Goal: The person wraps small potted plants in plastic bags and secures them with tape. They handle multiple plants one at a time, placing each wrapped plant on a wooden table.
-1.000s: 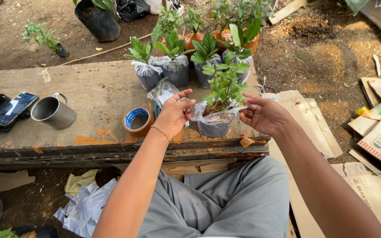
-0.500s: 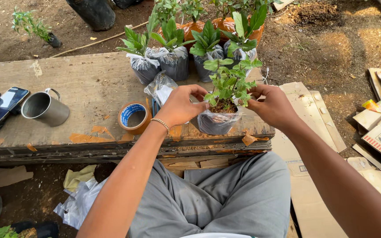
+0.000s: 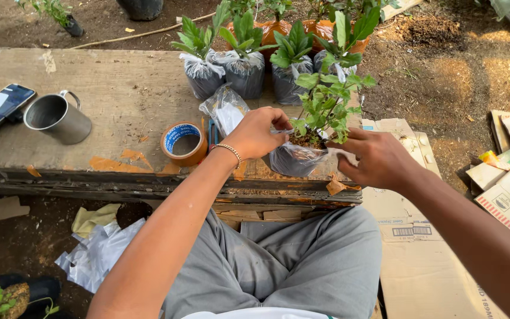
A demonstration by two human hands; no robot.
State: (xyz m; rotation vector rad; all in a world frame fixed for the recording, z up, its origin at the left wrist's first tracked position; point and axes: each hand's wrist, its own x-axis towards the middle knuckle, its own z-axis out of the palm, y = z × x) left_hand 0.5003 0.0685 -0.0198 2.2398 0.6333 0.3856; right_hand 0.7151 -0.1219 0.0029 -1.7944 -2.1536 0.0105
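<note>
1. Risk: bagged seedling [image 3: 317,127] sits near the table [image 3: 119,94] front edge; a tug on the soft plastic could tip it off or spill soil. Tape roll [image 3: 184,143] and metal mug [image 3: 59,118] stand to its left, apart.
2. Left hand [image 3: 258,131]: fingers curled, pinching the bag rim at the plant's base.
3. Right hand [image 3: 373,156]: partly closed, thumb and fingers gripping the rim on the other side.

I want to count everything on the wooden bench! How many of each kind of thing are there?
Bagged seedlings: 5
Tape roll: 1
Metal mug: 1
Phone: 1
Clear plastic bag: 1
Total: 9
</note>
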